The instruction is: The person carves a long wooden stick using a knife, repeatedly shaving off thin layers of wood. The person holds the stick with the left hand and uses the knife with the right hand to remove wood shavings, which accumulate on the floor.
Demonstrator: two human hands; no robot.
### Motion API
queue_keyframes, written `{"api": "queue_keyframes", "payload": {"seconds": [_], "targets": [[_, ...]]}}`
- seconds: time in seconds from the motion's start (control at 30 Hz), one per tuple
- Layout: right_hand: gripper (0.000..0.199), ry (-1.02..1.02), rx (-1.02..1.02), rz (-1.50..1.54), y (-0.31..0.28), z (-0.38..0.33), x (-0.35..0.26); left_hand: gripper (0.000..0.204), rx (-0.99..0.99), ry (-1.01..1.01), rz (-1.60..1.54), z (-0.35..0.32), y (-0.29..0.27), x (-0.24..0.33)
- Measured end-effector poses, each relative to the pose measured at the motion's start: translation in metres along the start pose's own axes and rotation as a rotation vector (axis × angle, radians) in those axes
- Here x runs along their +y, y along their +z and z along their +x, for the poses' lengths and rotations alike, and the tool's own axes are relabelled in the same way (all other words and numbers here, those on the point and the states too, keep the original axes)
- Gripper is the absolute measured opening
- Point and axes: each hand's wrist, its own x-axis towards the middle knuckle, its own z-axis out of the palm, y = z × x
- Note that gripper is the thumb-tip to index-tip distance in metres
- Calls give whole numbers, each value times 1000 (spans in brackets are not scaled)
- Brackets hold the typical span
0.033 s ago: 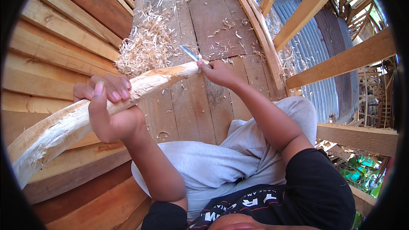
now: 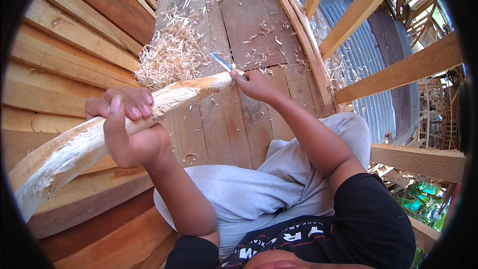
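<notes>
A long, pale wooden pole (image 2: 184, 91), roughly shaved with torn fibres on its surface, slants from the lower left rim up to the middle. My left hand (image 2: 130, 124) is wrapped round it from below, the fingers over the far side and the thumb along the near side. At the pole's far right end, my right hand (image 2: 256, 85) is closed round the handle of a knife (image 2: 221, 62). The blade points up and left, just beyond the pole. Most of the handle is hidden in my fingers, which are close against the pole's end.
Curled wood shavings (image 2: 172, 52) lie heaped on the plank floor (image 2: 229, 134), with loose curls scattered around. Stacked planks (image 2: 64, 65) line the left. A wooden rail (image 2: 303, 35) and slanting posts edge the right, before corrugated metal sheets (image 2: 358, 45). My legs (image 2: 234, 189) are folded beneath my arms.
</notes>
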Motion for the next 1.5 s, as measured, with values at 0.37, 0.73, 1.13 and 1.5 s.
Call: {"api": "queue_keyframes", "payload": {"seconds": [0.37, 0.73, 1.13, 1.5], "targets": [[61, 394, -409, 617, -2, 5, 5, 14, -6, 13, 15, -1, 2, 0], [59, 214, -157, 281, -38, -7, -9, 14, 19, -5, 22, 3, -4, -3], [30, 133, 485, 835, -90, 5, 19, 17, 44, -18, 35, 1, -3, -1], [63, 320, -65, 321, 0, -19, 9, 18, -366, -9, -32, -3, 8, 5]]}}
